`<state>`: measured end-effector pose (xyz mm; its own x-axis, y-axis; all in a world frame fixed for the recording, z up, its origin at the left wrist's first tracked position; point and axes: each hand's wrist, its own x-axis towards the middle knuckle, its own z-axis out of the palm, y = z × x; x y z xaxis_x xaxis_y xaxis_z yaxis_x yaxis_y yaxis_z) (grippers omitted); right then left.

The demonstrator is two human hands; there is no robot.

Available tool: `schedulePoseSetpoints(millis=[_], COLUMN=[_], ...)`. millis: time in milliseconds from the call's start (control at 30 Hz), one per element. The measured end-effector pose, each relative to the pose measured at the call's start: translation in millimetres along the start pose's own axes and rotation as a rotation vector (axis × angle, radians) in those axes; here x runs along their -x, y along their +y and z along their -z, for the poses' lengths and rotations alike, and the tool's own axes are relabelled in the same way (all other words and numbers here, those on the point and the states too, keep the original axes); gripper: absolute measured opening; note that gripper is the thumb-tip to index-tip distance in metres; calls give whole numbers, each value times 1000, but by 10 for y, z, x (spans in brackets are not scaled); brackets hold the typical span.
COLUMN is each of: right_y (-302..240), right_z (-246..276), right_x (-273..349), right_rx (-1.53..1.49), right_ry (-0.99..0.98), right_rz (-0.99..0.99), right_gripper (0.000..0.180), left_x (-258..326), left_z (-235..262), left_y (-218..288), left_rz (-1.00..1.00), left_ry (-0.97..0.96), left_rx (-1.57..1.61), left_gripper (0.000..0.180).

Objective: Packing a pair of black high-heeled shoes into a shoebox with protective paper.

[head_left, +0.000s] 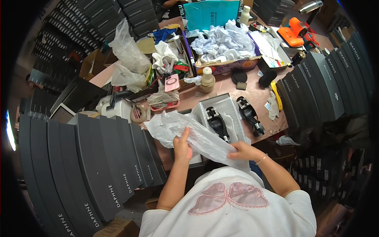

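A crumpled sheet of white tissue paper (205,140) stretches between my two hands above the table's near edge. My left hand (182,147) is closed on its left part, with the thumb on top. At the lower right end, my right hand (245,151) pinches the paper's edge. Just beyond lies an open shoe box (203,103) lined with white paper. One black sandal (216,121) with a sparkling buckle rests in it, partly hidden by the sheet. Its matching black sandal (250,114) lies to the right of the box, on the pink tabletop (272,128).
Stacks of dark grey shoe boxes stand at left (90,158) and right (316,87). Farther back are a carton of crumpled paper (225,45), a bottle (207,80), a pink phone (172,83), a tape roll (137,113) and an orange tool (294,33).
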<state>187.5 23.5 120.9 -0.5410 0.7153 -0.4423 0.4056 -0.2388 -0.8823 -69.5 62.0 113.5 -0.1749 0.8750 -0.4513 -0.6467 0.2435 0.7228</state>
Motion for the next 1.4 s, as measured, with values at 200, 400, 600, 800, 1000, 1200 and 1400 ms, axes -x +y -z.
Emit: schedulePoseSetpoints(millis=[200, 400, 600, 800, 1000, 1200, 1400], right_y=[442, 199, -507, -600, -883, -523, 604], right_z=[-27, 630, 86, 77, -29, 413, 825], right_x=[839, 1107, -498, -627, -567, -82, 1074], right_rx=[73, 646, -192, 42, 415, 505, 713], right_ry=[132, 374, 75, 51, -74, 26, 220], right_rz=[-164, -154, 141, 136, 302, 138, -333], right_gripper=[22, 33, 40, 20, 27, 20, 16], left_x=[-380, -247, 125, -40, 409, -123, -378], left_z=[208, 13, -243, 684, -248, -155, -120], left_y=[106, -170, -107, 413, 937, 1091, 811], left_rz=[110, 40, -4, -478, -956, -564, -541], left_ry=[-39, -36, -117, 205, -669, -885, -1022], left_rx=[-2, 7, 16, -222, -1879, -1684, -1628], left_gripper=[25, 29, 25, 33, 35, 14, 12])
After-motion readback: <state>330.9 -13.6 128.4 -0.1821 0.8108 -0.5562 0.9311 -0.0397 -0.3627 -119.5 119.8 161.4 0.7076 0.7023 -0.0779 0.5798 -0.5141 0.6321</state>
